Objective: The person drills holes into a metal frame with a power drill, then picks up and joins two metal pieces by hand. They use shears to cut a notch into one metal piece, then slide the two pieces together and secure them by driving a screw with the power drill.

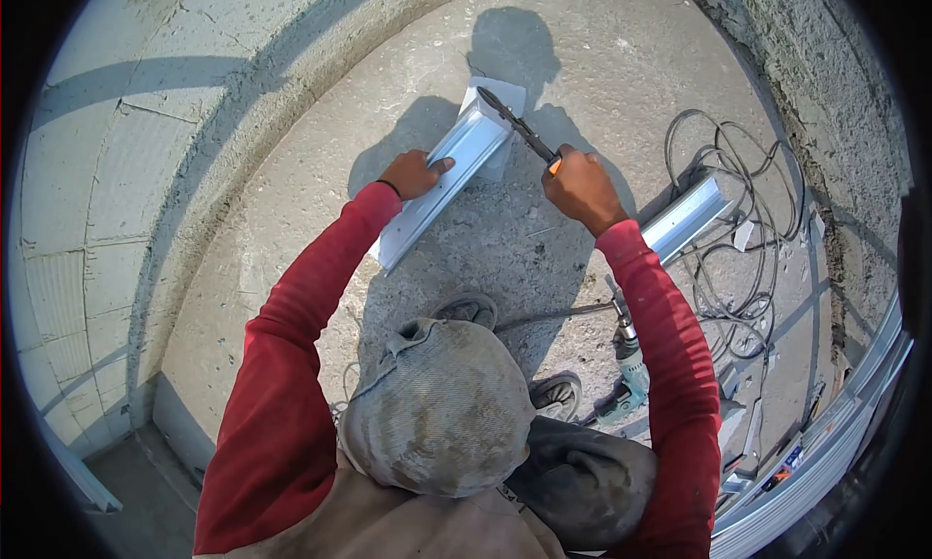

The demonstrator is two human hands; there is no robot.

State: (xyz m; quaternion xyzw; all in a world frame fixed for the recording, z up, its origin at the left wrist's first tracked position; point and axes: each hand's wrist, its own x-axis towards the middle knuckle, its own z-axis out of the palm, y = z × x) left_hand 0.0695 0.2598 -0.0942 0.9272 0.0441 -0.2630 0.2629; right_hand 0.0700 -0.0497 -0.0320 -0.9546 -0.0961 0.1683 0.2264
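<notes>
My left hand (415, 174) grips the edge of a long silvery metal channel (468, 149), thumb on top, about midway along it. The channel lies slanted over the concrete floor, its far end over a white sheet-like piece (509, 94). My right hand (585, 188) is wrapped round the orange-marked handles of a pair of dark metal snips (525, 129). Their jaws overlap the far end of the channel in this view. The near end of the channel points toward my left forearm.
Right of my right hand lies another metal channel (687, 217) beside a tangled dark cable (775, 258). A teal power drill (633, 373) lies by my right forearm. Long metal profiles (837, 452) are stacked at lower right. A rough block wall (131, 166) curves along the left.
</notes>
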